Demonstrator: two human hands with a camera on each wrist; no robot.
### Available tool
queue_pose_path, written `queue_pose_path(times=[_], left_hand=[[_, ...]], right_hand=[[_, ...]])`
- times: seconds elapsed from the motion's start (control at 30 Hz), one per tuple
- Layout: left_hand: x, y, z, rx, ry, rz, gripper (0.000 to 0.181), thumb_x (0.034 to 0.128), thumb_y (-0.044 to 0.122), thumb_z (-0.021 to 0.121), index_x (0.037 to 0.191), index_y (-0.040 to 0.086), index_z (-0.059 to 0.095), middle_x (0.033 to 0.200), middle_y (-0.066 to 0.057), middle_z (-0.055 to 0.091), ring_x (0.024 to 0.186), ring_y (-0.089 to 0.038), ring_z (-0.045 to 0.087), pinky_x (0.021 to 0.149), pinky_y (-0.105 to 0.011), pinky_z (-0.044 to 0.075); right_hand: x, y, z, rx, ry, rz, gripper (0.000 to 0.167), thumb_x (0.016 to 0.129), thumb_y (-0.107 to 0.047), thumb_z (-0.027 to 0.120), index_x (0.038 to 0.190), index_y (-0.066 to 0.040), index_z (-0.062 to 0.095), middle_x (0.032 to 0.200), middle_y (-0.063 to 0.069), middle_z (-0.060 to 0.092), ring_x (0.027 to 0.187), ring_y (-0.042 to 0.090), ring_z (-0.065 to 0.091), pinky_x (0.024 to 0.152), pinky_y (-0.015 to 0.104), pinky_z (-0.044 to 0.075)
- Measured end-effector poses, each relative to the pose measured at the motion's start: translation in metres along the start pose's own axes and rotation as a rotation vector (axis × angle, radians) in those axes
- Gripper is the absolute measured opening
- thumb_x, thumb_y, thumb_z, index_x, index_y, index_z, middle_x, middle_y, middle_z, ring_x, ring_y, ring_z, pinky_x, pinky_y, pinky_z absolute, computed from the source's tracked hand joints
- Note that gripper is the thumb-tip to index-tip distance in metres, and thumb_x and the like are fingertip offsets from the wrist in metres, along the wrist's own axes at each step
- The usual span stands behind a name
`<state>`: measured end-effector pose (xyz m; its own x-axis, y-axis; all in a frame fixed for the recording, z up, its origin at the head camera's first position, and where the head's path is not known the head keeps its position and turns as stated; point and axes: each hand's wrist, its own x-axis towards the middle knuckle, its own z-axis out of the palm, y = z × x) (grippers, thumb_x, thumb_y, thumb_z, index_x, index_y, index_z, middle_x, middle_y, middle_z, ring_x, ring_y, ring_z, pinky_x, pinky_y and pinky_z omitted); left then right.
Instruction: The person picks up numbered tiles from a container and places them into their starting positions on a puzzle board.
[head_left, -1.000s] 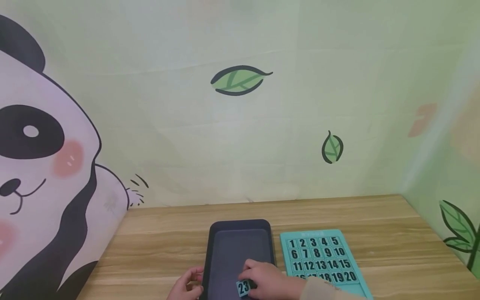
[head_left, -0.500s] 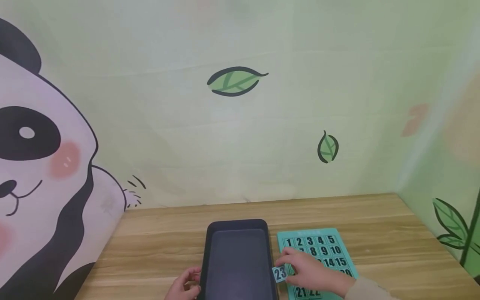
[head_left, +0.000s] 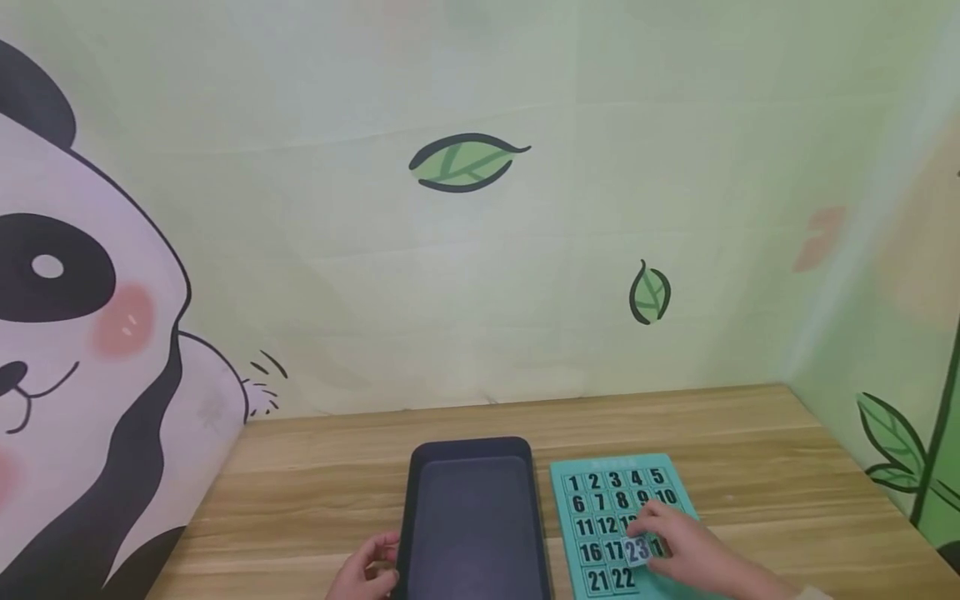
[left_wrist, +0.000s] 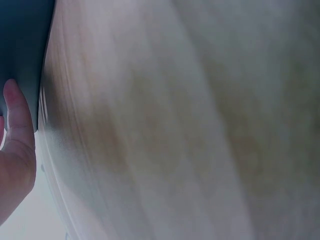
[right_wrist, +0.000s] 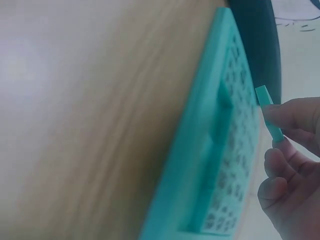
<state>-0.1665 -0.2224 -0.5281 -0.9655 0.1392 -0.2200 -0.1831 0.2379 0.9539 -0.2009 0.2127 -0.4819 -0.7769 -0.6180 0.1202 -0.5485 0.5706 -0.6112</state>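
Note:
My right hand [head_left: 678,546] pinches a small square number tile [head_left: 637,551] marked 23 by its edges. It hovers over the turquoise number board [head_left: 585,527], and both cover several of its numbers. In the right wrist view, the tile [right_wrist: 270,114] is seen edge-on between thumb and finger, apart from the board [right_wrist: 200,100]. Number tiles up to 22 show in rows on the board, with a bare recess beside 22. My left hand [head_left: 367,568] rests its relaxed fingers against the left side of the dark tray [head_left: 406,512]; in the left wrist view its finger [left_wrist: 19,107] touches the tray wall.
The tray stands left of the board with a narrow gap between them, both on a wood-grain table [head_left: 322,475]. A green backdrop [head_left: 337,208] with a printed panda and leaves rises behind and along the sides.
My right hand has lifted tile 23 out of the tray and carried it rightward over the board. The left hand stays at the tray's side. The head view has shifted slightly right.

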Motion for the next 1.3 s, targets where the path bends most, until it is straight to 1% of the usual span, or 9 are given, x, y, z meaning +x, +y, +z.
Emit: queue_pose_path(times=[0.1, 0.3, 0.5, 0.6, 0.77, 0.87, 0.97, 1.03, 1.3], left_hand=[[0.000, 0.000, -0.001, 0.004, -0.001, 0.001, 0.055, 0.0746, 0.005, 0.050, 0.124, -0.013, 0.034, 0.102, -0.015, 0.054, 0.079, -0.017, 0.056, 0.065, -0.031, 0.046], [0.001, 0.001, -0.001, 0.007, -0.008, -0.010, 0.055, 0.0740, 0.006, 0.051, 0.124, -0.012, 0.035, 0.102, -0.015, 0.054, 0.078, -0.017, 0.055, 0.065, -0.031, 0.045], [0.000, 0.002, -0.001, 0.006, -0.006, -0.020, 0.055, 0.0735, 0.007, 0.051, 0.124, -0.011, 0.036, 0.102, -0.014, 0.054, 0.077, -0.016, 0.055, 0.066, -0.030, 0.044], [0.000, 0.002, -0.001, 0.005, -0.006, -0.019, 0.055, 0.0738, 0.006, 0.051, 0.124, -0.011, 0.036, 0.102, -0.013, 0.054, 0.077, -0.016, 0.055, 0.066, -0.030, 0.044], [0.000, 0.002, -0.002, -0.002, -0.015, -0.020, 0.055, 0.0743, 0.006, 0.051, 0.124, -0.011, 0.035, 0.102, -0.013, 0.054, 0.077, -0.016, 0.055, 0.066, -0.030, 0.044], [0.001, 0.001, -0.002, -0.004, -0.016, -0.016, 0.055, 0.0741, 0.006, 0.051, 0.124, -0.011, 0.035, 0.102, -0.013, 0.055, 0.077, -0.016, 0.055, 0.066, -0.030, 0.044], [0.001, 0.001, -0.001, -0.004, -0.013, -0.016, 0.055, 0.0738, 0.006, 0.051, 0.124, -0.012, 0.035, 0.101, -0.012, 0.055, 0.076, -0.016, 0.055, 0.065, -0.030, 0.044], [0.001, 0.002, -0.001, -0.002, -0.011, -0.016, 0.055, 0.0737, 0.006, 0.051, 0.124, -0.011, 0.035, 0.101, -0.013, 0.055, 0.076, -0.016, 0.055, 0.065, -0.030, 0.044], [-0.001, 0.003, -0.001, 0.001, -0.005, -0.035, 0.054, 0.0747, 0.006, 0.051, 0.124, -0.010, 0.036, 0.102, -0.014, 0.054, 0.077, -0.016, 0.055, 0.066, -0.031, 0.045]], right_hand=[[-0.009, 0.007, 0.002, 0.005, -0.011, -0.003, 0.030, 0.070, -0.005, 0.064, 0.099, -0.005, 0.061, 0.088, -0.005, 0.044, 0.061, -0.002, 0.038, 0.052, 0.016, 0.037], [-0.017, 0.018, 0.008, 0.096, -0.096, 0.144, 0.028, 0.070, -0.011, 0.064, 0.098, -0.012, 0.062, 0.092, -0.005, 0.046, 0.073, -0.002, 0.042, 0.059, 0.019, 0.039], [-0.019, 0.021, 0.014, 0.058, -0.105, 0.160, 0.027, 0.069, -0.015, 0.065, 0.096, -0.015, 0.063, 0.093, -0.006, 0.049, 0.082, -0.002, 0.046, 0.068, 0.020, 0.041], [-0.018, 0.020, 0.015, 0.050, -0.122, 0.196, 0.026, 0.070, -0.020, 0.065, 0.096, -0.016, 0.064, 0.094, -0.007, 0.049, 0.084, -0.002, 0.045, 0.070, 0.020, 0.040], [-0.016, 0.018, 0.015, 0.073, -0.138, 0.220, 0.031, 0.071, -0.026, 0.066, 0.098, -0.011, 0.064, 0.093, -0.005, 0.046, 0.080, -0.002, 0.042, 0.067, 0.020, 0.038], [-0.012, 0.013, 0.013, 0.041, -0.133, 0.196, 0.033, 0.071, -0.026, 0.066, 0.100, -0.011, 0.064, 0.092, -0.005, 0.045, 0.079, -0.001, 0.042, 0.067, 0.020, 0.039], [-0.004, 0.004, 0.011, 0.003, -0.103, 0.134, 0.032, 0.072, -0.024, 0.066, 0.101, -0.010, 0.063, 0.090, -0.006, 0.044, 0.073, -0.001, 0.042, 0.063, 0.020, 0.039], [0.002, -0.005, 0.009, 0.006, -0.088, 0.095, 0.031, 0.074, -0.021, 0.065, 0.102, -0.009, 0.062, 0.088, -0.005, 0.044, 0.067, -0.001, 0.039, 0.058, 0.019, 0.037], [0.038, -0.034, 0.010, 0.029, -0.119, 0.077, 0.031, 0.077, -0.019, 0.063, 0.106, -0.009, 0.062, 0.087, -0.001, 0.046, 0.053, -0.001, 0.034, 0.052, 0.018, 0.037]])
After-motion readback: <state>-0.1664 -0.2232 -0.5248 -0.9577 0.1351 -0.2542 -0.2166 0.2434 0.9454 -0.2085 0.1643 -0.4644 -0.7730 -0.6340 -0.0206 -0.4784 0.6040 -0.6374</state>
